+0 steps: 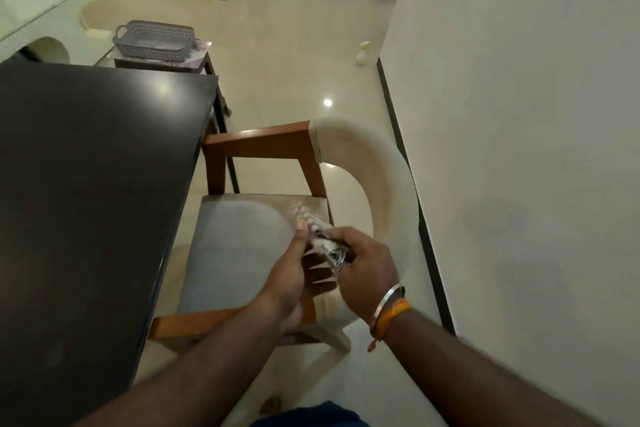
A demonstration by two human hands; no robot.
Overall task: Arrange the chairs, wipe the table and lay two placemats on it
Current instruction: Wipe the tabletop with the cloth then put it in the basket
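Placemat (313,229), or at least that's my guess for the rolled-up, blurry patterned thing held over the chair (242,246) seat just beside the dark table (97,166). Right hand (367,267) has a closed grip round the near end of the roll, left hand (287,274) pinches it from the other side, thumb up along it. The rest sticks out past both hands, away from the person. Looks like the laying step is starting; next it'd need unrolling and carrying left onto the table.
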